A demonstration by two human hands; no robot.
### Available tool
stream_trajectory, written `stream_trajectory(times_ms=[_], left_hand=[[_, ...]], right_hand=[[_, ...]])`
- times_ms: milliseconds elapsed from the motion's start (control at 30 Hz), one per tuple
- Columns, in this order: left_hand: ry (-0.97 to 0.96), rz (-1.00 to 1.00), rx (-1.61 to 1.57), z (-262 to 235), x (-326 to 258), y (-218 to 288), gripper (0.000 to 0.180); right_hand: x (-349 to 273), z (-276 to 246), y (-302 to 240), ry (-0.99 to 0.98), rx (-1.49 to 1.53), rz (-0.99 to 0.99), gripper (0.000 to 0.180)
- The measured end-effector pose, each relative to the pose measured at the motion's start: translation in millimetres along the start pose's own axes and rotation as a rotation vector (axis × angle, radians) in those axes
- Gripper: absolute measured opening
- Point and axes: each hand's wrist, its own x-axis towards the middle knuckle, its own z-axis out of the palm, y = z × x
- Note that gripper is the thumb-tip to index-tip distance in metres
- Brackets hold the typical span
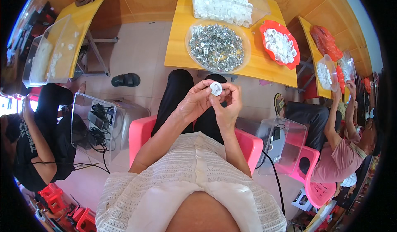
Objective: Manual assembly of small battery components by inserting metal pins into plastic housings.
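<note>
Above my lap, both hands meet at a small round white plastic part (216, 89) with what looks like a metal piece in its middle. My left hand (197, 99) pinches it from the left with thumb and fingers. From the right, my right hand (228, 106) closes its thumb and fingers at the part's edge. Just beyond stands a round clear tub (248, 52) full of small shiny metal pieces (216, 46). A red scalloped bowl (296, 62) at the table's right side holds white round parts (280, 45).
A clear bin (260, 11) of white parts sits at the back of the yellow table (175, 46). Clear boxes with cables (98, 126) and a device (278, 143) flank my pink chair (140, 133). People work at tables on both sides. A black slipper (126, 80) lies on the floor.
</note>
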Motion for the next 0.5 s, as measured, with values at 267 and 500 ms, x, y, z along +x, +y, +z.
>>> stream_trajectory(times_ms=[267, 500], left_hand=[[0.02, 0.021, -0.069, -22, -2, 16, 0.029], [0.049, 0.01, -0.114, -20, -8, 21, 0.028]], right_hand=[[36, -14, 0, -0.043, -0.25, -0.122, 0.017], [116, -23, 39, -0.186, -0.687, -0.256, 0.008]])
